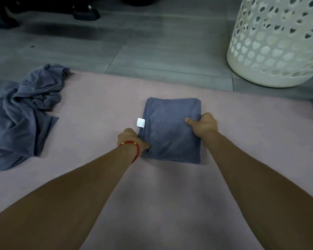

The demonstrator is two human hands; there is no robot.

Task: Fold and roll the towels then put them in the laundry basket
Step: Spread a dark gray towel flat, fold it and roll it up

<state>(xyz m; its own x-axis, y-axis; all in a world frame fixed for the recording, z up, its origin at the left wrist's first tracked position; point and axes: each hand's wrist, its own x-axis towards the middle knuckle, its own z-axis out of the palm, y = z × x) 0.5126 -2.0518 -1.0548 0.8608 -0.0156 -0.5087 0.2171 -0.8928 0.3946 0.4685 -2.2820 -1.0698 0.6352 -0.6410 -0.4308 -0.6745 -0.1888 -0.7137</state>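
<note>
Grey tiled floor (152,51) beyond, pink mat (152,195) in front as work surface. Folded towel (172,130) lies flat at mat centre, a neat rectangle, white tag (141,122) sticking out at its 9 o'clock edge. Crumpled towel (23,116) heaped at 9 o'clock on the mat, not yet folded. Basket (276,42), white and perforated, stands on the floor at 1 o'clock, well apart from the folded towel. Dark shoes (86,12) at 11 o'clock, far edge.

Left hand (132,141), red bracelet (132,147) at the wrist, grips the folded towel's left edge near the lower corner, fingers curled onto the cloth. Right hand (204,125) pinches the right edge, thumb on top, fingers tucked under.

Judgement: folding looks done; rolling is next. To roll well, start from the near short edge, keep both hands level so the sides stay flush, tuck the first turn tight, press out slack at each turn. Layers may slip sideways if one hand leads. Tag side may end up outside; harmless. Carry the roll clasped so it holds shape into the basket.
</note>
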